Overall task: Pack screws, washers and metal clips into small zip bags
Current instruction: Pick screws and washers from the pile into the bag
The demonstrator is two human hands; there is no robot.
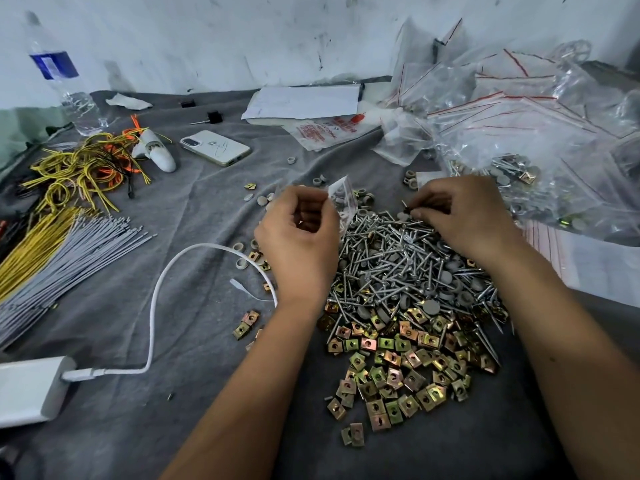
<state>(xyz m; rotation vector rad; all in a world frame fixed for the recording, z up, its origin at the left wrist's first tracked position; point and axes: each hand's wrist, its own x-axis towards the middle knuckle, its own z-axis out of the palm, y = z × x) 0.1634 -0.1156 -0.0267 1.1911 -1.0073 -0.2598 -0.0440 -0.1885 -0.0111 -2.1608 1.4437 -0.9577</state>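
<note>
Bag (341, 199) pinched up in left hand (299, 237), mouth toward the right, tilted above far edge of screws (398, 258). Some grey pieces visible through the plastic (contents otherwise unclear). Right hand (464, 220) curled, fingertips nipping a small dark-tipped part, probably a screw, just right of bag mouth. Hands near each other, not touching.

Stock on desk (173, 306), grey cloth cover: screws heaped centre, grey washers (431, 306) mixed through heap, brass-toned clips (398, 375) spread nearer the body. Strays lying left of the heap. Packed bags (519, 133) piled far right.

Risks, judged from present layout:
- Bag held by one pinch only; mouth likely to sag shut, part then striking rim and dropping back into heap.
- Sharp screw tips against thin plastic: puncture possible if pushed in point first.
- Tilt of bag: washers already inside could slide out if mouth dips.
- Three part types intermingled, so miscounts likely, wrong piece easily picked up alongside.
- Strays near white cable (162, 282) easily missed or swept off by a forearm.
- Cloth wrinkled; small washers could roll into folds.
- Phone (214, 147) and bottle (65, 81) well apart from work, no threat seen.
</note>
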